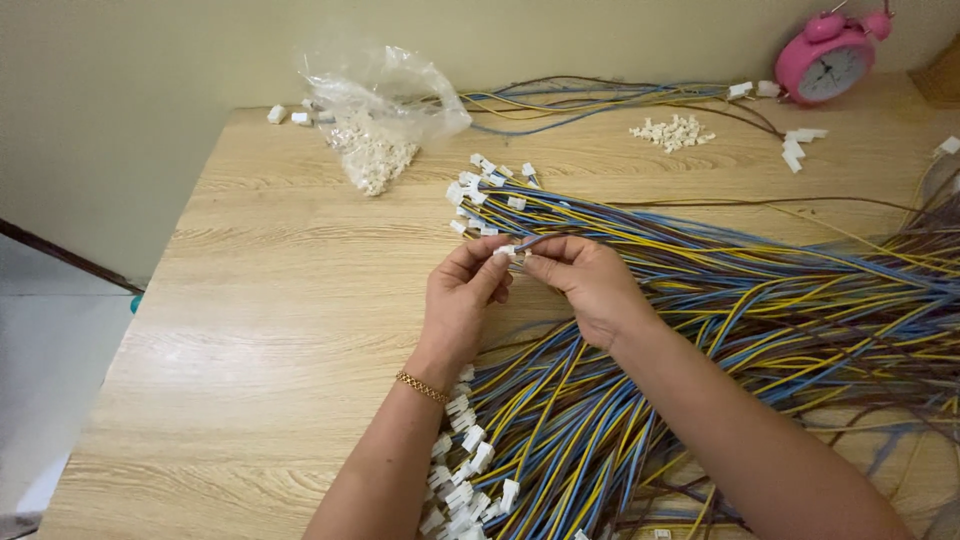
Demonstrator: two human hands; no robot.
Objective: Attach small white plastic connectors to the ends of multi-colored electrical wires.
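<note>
My left hand and my right hand meet over the middle of a wooden table. Between their fingertips sits a small white plastic connector with thin blue, yellow and brown wires running into it; my left fingers pinch the connector, my right fingers pinch the wires. A gold bracelet circles my left wrist. Beneath and beyond the hands spreads a large bundle of blue, yellow and brown wires, many tipped with white connectors.
A clear plastic bag of white connectors lies at the back left. A small heap of loose white connectors lies at the back right, near a pink alarm clock. More connector-tipped wires fan out by my left forearm.
</note>
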